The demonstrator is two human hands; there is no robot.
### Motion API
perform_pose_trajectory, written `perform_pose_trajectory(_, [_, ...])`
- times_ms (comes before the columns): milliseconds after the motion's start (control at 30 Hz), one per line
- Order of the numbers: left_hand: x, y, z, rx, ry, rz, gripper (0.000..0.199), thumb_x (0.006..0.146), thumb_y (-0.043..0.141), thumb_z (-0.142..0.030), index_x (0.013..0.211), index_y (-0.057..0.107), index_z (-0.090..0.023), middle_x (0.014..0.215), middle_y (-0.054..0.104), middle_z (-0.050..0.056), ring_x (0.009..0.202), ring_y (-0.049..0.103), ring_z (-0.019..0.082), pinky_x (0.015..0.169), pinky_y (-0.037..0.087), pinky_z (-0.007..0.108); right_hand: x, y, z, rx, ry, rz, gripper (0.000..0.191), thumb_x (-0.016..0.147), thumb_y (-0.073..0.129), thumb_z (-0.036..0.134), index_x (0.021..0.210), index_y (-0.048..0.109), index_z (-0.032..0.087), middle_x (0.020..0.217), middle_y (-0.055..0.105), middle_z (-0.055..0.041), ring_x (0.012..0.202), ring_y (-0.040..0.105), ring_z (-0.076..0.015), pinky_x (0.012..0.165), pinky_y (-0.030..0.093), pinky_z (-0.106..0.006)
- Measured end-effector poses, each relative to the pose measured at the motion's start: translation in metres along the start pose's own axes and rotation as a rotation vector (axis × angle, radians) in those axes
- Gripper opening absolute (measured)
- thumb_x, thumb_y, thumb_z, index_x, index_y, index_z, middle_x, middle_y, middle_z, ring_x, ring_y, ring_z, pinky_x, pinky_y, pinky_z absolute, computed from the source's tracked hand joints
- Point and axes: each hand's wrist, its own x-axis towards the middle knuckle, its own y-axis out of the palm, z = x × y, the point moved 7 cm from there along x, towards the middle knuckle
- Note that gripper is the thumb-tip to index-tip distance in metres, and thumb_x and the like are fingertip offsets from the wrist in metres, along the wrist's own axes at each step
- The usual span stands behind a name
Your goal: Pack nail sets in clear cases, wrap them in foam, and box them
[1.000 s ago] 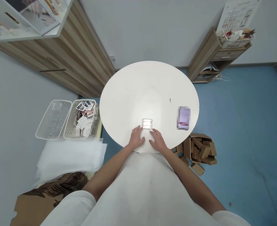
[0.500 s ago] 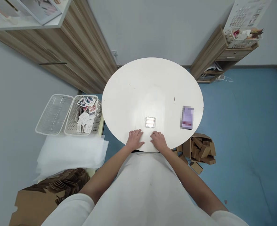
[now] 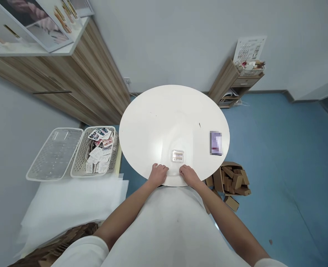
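Observation:
A small clear plastic case [image 3: 177, 156] with light strips inside lies flat on the white oval table [image 3: 141, 122], just beyond my hands. My left hand [image 3: 157, 175] rests at the near edge, left of the case, its fingers curled in. Mirroring it on the right, my right hand [image 3: 190, 175] also has bent, closed fingers. Both are apart from the case. Whether thin, see-through material is pinched in the fingers is too faint to tell.
A blurred purple packet [image 3: 216, 143] lies at the table's right. On the left stand a basket of cards [image 3: 99, 152], an open clear bin [image 3: 55, 154] and white sheets [image 3: 75, 200]. A carton of small brown boxes [image 3: 233, 178] sits on the floor at right. A wooden cabinet [image 3: 97, 74] stands behind.
The fingers of both hands have gone from spread on the table to curled in. The view has shifted, so the table and case appear lower; the case stays in front of the hands.

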Motion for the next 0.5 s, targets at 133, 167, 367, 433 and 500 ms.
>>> perform_pose_trajectory(133, [-0.006, -0.003, 0.007, -0.046, 0.038, -0.043, 0.028, 0.075, 0.038, -0.008, 0.087, 0.059, -0.022, 0.084, 0.063, 0.005, 0.086, 0.055, 0.020, 0.094, 0.024, 0.044, -0.016, 0.001, 0.008, 0.059, 0.005, -0.041, 0.011, 0.083, 0.042, 0.020, 0.088, 0.052, 0.020, 0.095, 0.057, -0.0037, 0.085, 0.053, -0.0165, 0.071, 0.041, -0.028])
perform_pose_trajectory(167, [-0.007, -0.005, 0.009, -0.068, 0.042, -0.061, 0.027, 0.076, 0.037, -0.009, 0.087, 0.058, -0.022, 0.084, 0.063, 0.004, 0.085, 0.055, 0.019, 0.094, 0.024, 0.044, -0.020, 0.001, 0.008, 0.084, 0.011, -0.059, 0.014, 0.081, 0.047, 0.025, 0.094, 0.052, 0.021, 0.101, 0.056, -0.0047, 0.090, 0.052, -0.0181, 0.075, 0.041, -0.030])
perform_pose_trajectory(367, [-0.003, -0.013, 0.019, -0.276, 0.028, -0.123, 0.026, 0.082, 0.034, -0.015, 0.096, 0.054, -0.022, 0.092, 0.065, 0.002, 0.083, 0.059, 0.016, 0.094, 0.030, 0.041, -0.033, 0.004, -0.012, 0.121, 0.128, -0.112, 0.039, 0.075, 0.054, 0.026, 0.112, 0.047, 0.022, 0.124, 0.047, -0.0084, 0.114, 0.043, -0.0242, 0.094, 0.032, -0.041])
perform_pose_trajectory(433, [0.000, -0.016, 0.025, -0.361, -0.009, -0.145, 0.025, 0.083, 0.036, -0.021, 0.102, 0.052, -0.022, 0.091, 0.065, 0.002, 0.082, 0.059, 0.017, 0.089, 0.036, 0.038, -0.034, 0.000, -0.023, 0.192, 0.184, -0.142, 0.027, 0.080, 0.042, 0.020, 0.105, 0.051, 0.022, 0.118, 0.052, -0.0074, 0.107, 0.049, -0.0209, 0.091, 0.036, -0.037])
perform_pose_trajectory(500, [0.004, -0.018, 0.033, -0.450, -0.080, -0.169, 0.027, 0.083, 0.039, -0.026, 0.107, 0.050, -0.022, 0.088, 0.065, 0.003, 0.080, 0.059, 0.017, 0.080, 0.042, 0.033, -0.034, -0.005, -0.034, 0.283, 0.257, -0.182, 0.023, 0.083, 0.036, 0.020, 0.099, 0.053, 0.021, 0.109, 0.058, -0.0063, 0.099, 0.054, -0.0191, 0.085, 0.040, -0.034])
